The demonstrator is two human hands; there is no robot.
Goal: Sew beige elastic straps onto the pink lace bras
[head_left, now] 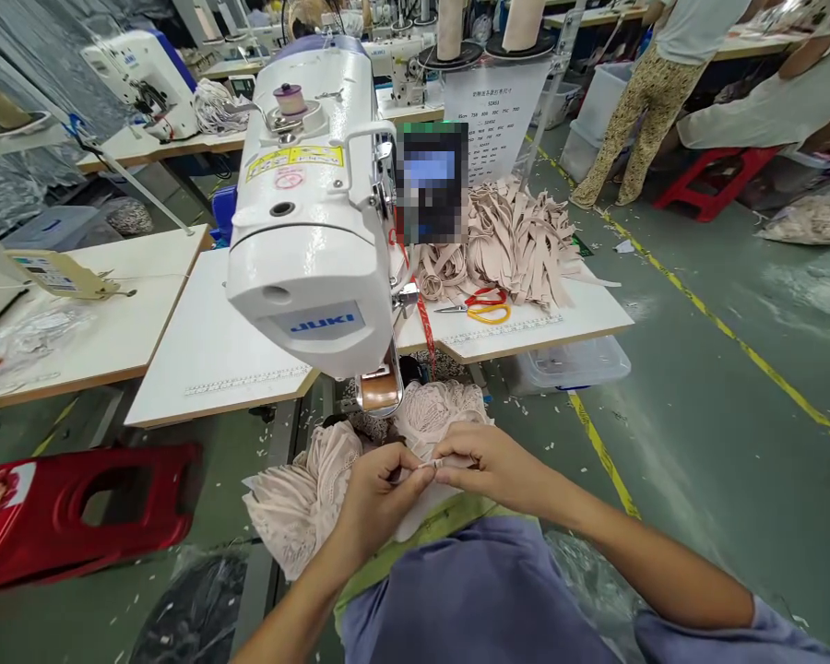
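Observation:
In front of my lap, my left hand [385, 480] and my right hand [485, 458] meet, thumbs and fingertips pinched. Between them is the end of a pale fabric strip [432, 464]; its other parts are mostly hidden by the fingers. Bundles of beige lace-edged fabric [304, 489] lie to the left of my left hand, and another lacy pile [439, 406] sits just beyond both hands. The white sewing machine [311, 277] stands ahead, its sewing end above and beyond my left hand.
Red-and-yellow thread snips [488, 306] and a heap of beige straps [512, 244] lie on the white table [581, 318] right of the machine. A red stool [138, 489] is at left, a plastic bin [567, 364] under the table. A person [664, 88] stands at back right.

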